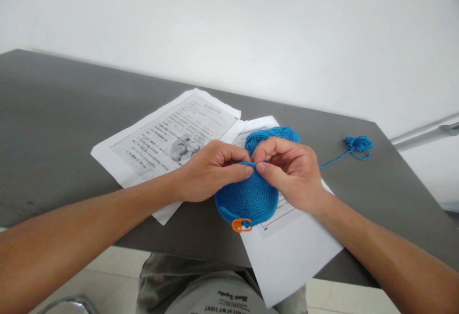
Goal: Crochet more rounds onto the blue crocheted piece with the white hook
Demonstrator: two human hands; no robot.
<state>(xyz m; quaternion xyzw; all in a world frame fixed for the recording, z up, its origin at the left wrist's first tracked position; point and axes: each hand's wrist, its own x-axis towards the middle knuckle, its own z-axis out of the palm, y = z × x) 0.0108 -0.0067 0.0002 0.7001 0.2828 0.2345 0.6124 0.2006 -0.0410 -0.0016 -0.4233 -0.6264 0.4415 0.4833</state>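
A round blue crochet piece [247,197] hangs between my two hands, its spiral of stitches facing me. My left hand [218,168] pinches its upper edge between thumb and fingers. Close beside it, my right hand [289,168] pinches the same edge, thumb and forefinger together. An orange stitch marker [241,225] is clipped on the lower edge of the piece. Directly behind the hands lies a skein of blue yarn [272,134], partly covered by them. No crochet hook can be made out in the fingers.
Printed sheets lie on the grey table [71,103]: a pattern page [154,137] at left and another sheet [287,256] under the work, overhanging the front edge. A small tangle of blue yarn [358,146] sits at right with a strand trailing. A white wall [229,32] stands behind.
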